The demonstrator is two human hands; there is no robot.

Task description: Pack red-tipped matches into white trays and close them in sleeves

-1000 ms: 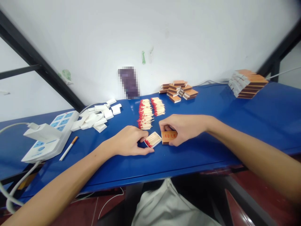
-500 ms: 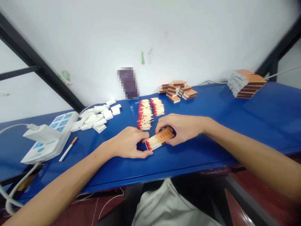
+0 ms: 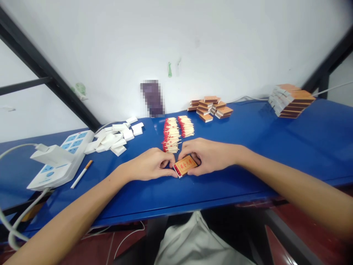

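Both my hands meet over a small orange matchbox lying on the blue table. My left hand pinches its left end, where red match heads still peek out of the tray. My right hand grips the orange sleeve from the right and behind. The tray sits almost fully inside the sleeve. Just beyond my hands lie two rows of loose red-tipped matches.
White empty trays are piled at the left. A white power strip and a cigarette lie further left. Orange sleeves are heaped near the wall, and a taller stack of boxes stands at the far right.
The sleeve in my right hand has slid leftward over the filled tray held by my left hand. A second ago they lay side by side; now the tray is nearly enclosed.
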